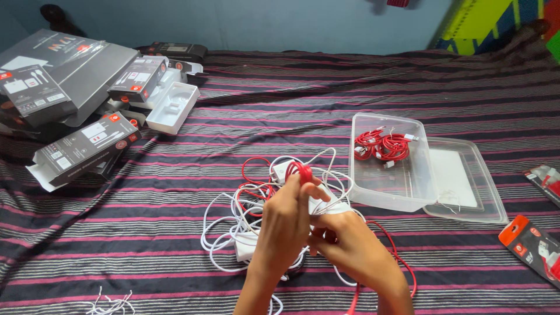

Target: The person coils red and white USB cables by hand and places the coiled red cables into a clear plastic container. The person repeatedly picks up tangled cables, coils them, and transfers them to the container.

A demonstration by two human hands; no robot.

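Observation:
My left hand (283, 224) is raised over a tangle of red and white cables (245, 216) on the striped bedspread, and its fingers pinch a small coil of red cable (300, 172). My right hand (350, 245) sits just beside it, fingers curled around the same red cable, which trails in a loop (402, 262) to the right and down past my wrist. A white charger block (246, 248) lies among the cables under my left hand.
A clear plastic box (402, 192) with coiled red cables (382, 146) stands to the right, its lid (466, 181) beside it. Several dark cardboard boxes (81, 149) and a white tray (173, 108) are piled at the left. Two packets (534, 248) lie at the right edge. White twist ties (111, 303) lie at the bottom left.

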